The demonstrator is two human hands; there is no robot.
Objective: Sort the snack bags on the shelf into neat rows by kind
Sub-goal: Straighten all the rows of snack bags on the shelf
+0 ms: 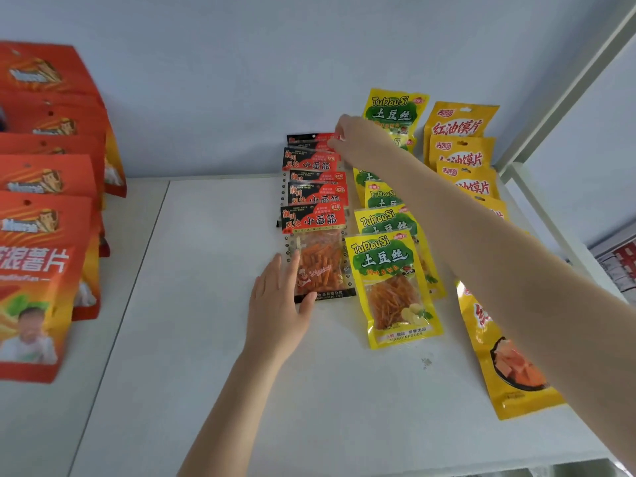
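Three overlapping rows of snack bags lie on the white shelf (213, 304). The left row holds several red-and-black bags (318, 256) with clear windows. Beside it runs a row of yellow-green bags (390, 284), then a row of yellow-orange bags (461, 125) at the right. My left hand (278, 304) lies flat against the lower left edge of the nearest red-and-black bag, thumb on its bottom corner. My right hand (361, 139) reaches to the back and pinches the top right corner of the rearmost red-and-black bag (309, 139). My right forearm covers part of the two yellow rows.
Several large orange-red bags (41, 235) stand stacked in a row at the far left. A white shelf post (564, 94) and frame rise at the right. The blue-white back wall (206, 80) closes the shelf behind the rows.
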